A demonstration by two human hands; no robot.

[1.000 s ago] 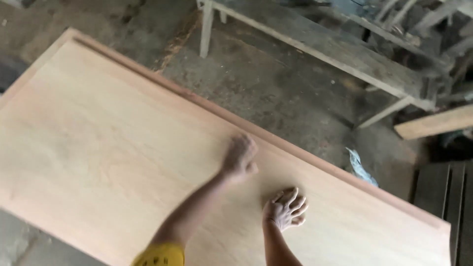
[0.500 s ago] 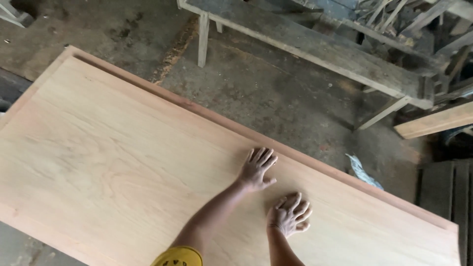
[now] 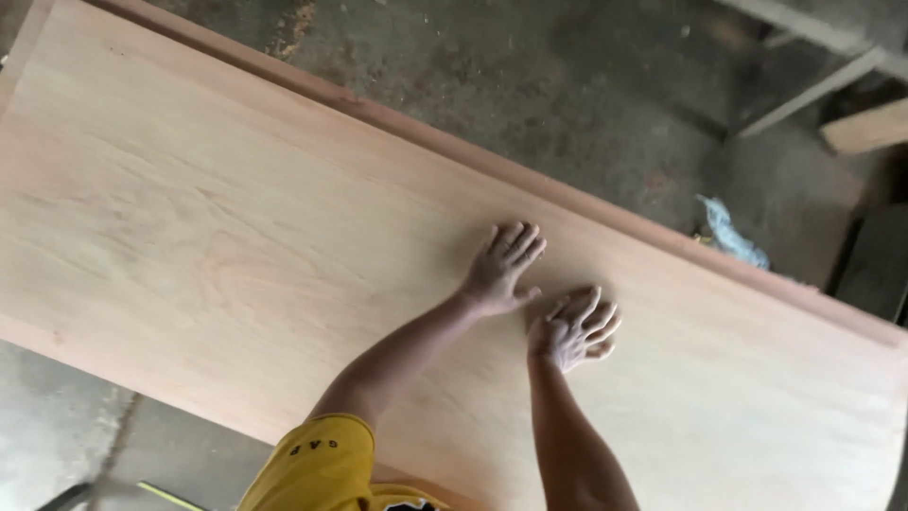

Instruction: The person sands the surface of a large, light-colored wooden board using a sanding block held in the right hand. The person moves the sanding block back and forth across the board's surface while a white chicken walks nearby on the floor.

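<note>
At the bottom of the frame a yellow sleeve (image 3: pixel 317 454) leads up the left forearm, and the bare right forearm rises beside it from the lower middle. Both end on a large pale wooden panel (image 3: pixel 218 246), which fills most of the picture and runs from the upper left down to the lower right. The left hand (image 3: pixel 501 270) lies flat on the panel just above the centre, fingers spread and pointing toward the far edge, palm down on the smooth face; it holds nothing. The right hand (image 3: pixel 572 326) sits just beside it, a little lower and to the right, fingers also opened but slightly curled, fingertips and palm touching the wood, gripping nothing. With both palms down on the surface, the hands seem placed to feel or press the sheet rather than to lift it. Along the far side a darker reddish edge strip (image 3: pixel 530 180) borders the panel. Beyond that is the dusty concrete floor (image 3: pixel 567 104), with a crumpled bluish scrap (image 3: pixel 730 232) at right, and pale timber pieces (image 3: pixel 865 128) in the upper right corner.
</note>
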